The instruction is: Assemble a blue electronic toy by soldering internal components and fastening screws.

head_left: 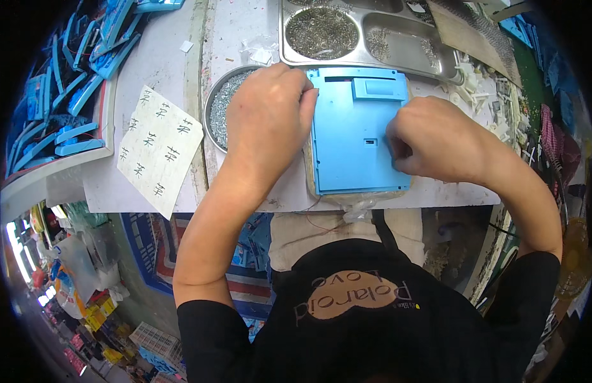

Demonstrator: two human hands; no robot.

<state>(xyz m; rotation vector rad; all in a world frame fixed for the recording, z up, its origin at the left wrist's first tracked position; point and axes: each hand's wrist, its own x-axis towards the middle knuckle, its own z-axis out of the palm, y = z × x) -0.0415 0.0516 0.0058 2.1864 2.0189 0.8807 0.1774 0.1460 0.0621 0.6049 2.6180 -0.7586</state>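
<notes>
A light-blue plastic housing panel (347, 150) lies flat in front of me, with a raised block near its far edge and a small slot around its middle. Beneath it shows a wrapped pad (363, 199) with clear plastic at the near side. My left hand (270, 105) is closed by the panel's far left corner, thumb against the fingers; what they pinch is hidden. Over the panel's right edge, my right hand (430, 140) has its fingers curled, and I cannot make out anything in them. Left of the panel, partly behind my left hand, stands a round bowl of small screws (220, 105).
A metal compartment tray (398, 60) holding springs and small metal parts sits at the back. White plastic pieces (478, 92) are heaped at right. On the left are a marked paper sheet (159, 150) and a bin of blue parts (72, 89). The table's front edge is near my body.
</notes>
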